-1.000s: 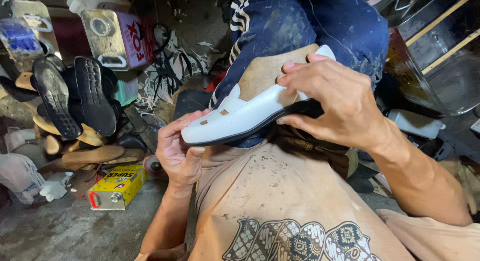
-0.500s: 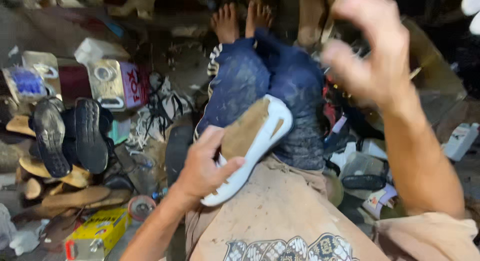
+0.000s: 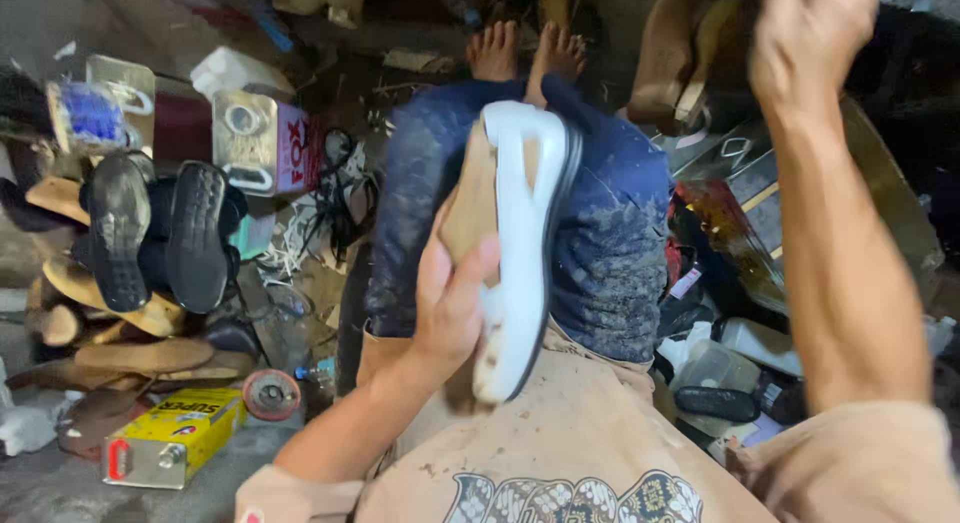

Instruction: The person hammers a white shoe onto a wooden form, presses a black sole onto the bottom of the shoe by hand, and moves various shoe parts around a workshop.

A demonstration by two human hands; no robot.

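Closest to me, my left hand wraps its fingers around a white shoe with a tan insole, holding it upright on its heel over my lap, sole edge turned to the right. My right hand is raised high at the top right, blurred and cut by the frame, so I cannot tell how its fingers stand. On the floor to the left lies a yellow tin, lying flat, cap shut. Farther back, black soles lean on a stack, beside a square metal can; its contents are hidden.
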